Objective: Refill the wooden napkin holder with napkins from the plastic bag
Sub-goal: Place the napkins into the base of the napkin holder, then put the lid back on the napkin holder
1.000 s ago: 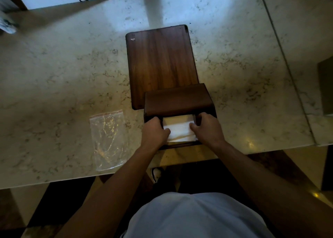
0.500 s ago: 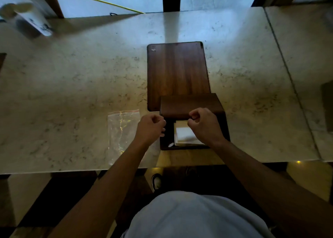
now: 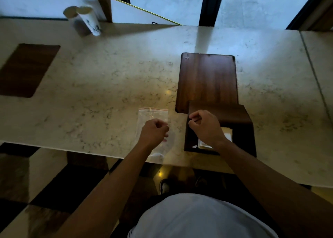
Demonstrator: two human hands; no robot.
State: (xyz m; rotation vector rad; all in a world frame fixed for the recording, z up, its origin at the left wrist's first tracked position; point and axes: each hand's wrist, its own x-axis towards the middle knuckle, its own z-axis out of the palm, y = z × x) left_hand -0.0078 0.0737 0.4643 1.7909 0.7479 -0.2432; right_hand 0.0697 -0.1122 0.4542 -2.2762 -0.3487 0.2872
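The dark wooden napkin holder (image 3: 239, 117) stands near the table's front edge, with white napkins (image 3: 227, 134) showing in its open front. My right hand (image 3: 205, 126) hovers over the holder's left side, fingers curled shut, holding nothing I can see. A clear plastic bag (image 3: 153, 115) with a red zip strip lies flat on the marble to the left of the holder and looks empty. My left hand (image 3: 154, 131) is over the bag's near half in a loose fist.
A wooden board (image 3: 207, 79) lies behind the holder. A paper cup (image 3: 88, 20) stands at the back left by the window. A dark wooden mat (image 3: 25, 68) sits at the far left. The marble table's front edge (image 3: 72, 148) runs just below my hands.
Both hands have come off the napkins and out of the holder. My left hand moved left over the bag and my right hand rose over the holder. My view has shifted left.
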